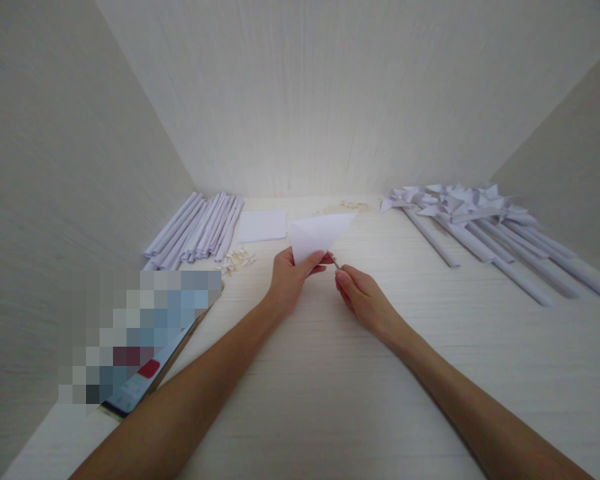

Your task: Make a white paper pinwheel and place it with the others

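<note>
A folded sheet of white paper (320, 233) is pinched between the thumb and fingers of my left hand (286, 281), raised over the table. It spreads up and to the right, ending in a pointed corner. My right hand (361, 295) is closed around a thin dark rod-like tool (336, 263). The tool's far end meets the fingertips of my left hand at the paper's lower right edge. Whether it passes through the paper cannot be made out.
Rolled paper tubes (210, 228) lie at the back left beside a stack of square paper (263, 227). Small pale pieces (237, 260) are heaped before them. Thin beige bits (354, 205) lie at the back. Several paper pinwheels on tubes (463, 230) lie right. A phone (135, 390), partly pixelated, is at left.
</note>
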The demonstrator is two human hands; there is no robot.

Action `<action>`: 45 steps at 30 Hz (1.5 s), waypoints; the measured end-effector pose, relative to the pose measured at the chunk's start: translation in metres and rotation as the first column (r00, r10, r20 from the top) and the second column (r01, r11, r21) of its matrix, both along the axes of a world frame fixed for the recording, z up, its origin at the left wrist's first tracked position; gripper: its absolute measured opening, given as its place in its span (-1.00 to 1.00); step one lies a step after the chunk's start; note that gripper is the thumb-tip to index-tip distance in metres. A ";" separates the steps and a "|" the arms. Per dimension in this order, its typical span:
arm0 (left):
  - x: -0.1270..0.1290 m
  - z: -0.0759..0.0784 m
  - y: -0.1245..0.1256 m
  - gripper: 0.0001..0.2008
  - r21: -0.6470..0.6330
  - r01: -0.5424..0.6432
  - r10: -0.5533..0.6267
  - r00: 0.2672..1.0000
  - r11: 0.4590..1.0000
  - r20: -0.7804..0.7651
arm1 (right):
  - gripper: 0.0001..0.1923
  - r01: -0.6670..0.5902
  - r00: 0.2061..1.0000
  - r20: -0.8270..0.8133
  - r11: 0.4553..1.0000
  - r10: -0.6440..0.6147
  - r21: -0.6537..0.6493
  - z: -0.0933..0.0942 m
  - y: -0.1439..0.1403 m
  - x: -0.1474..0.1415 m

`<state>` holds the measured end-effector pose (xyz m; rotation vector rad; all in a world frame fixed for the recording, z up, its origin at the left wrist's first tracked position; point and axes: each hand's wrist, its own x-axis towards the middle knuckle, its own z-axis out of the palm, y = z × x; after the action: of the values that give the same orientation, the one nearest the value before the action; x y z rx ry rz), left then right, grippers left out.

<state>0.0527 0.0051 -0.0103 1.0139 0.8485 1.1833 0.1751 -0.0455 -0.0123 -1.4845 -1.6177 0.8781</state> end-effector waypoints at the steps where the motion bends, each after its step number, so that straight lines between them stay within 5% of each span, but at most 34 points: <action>1: 0.000 0.000 0.000 -0.81 0.003 0.002 -0.002 1.000 1.000 -0.003 | -0.69 0.000 1.000 0.008 1.000 0.000 0.002 0.000 0.000 0.000; 16: 0.000 0.001 0.000 -0.83 -0.001 -0.007 0.007 1.000 1.000 -0.003 | -0.69 0.027 0.993 0.111 0.998 -0.033 0.056 0.007 -0.001 -0.003; 45: -0.008 0.007 0.005 -0.84 -0.086 0.126 -0.127 0.992 0.988 -0.002 | -0.67 -0.136 0.984 0.112 0.990 0.138 -0.025 0.007 0.001 0.016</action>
<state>0.0446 0.0097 -0.0031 0.9878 0.8215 1.0282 0.1907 -0.0446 -0.0057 -1.4715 -1.8181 0.8984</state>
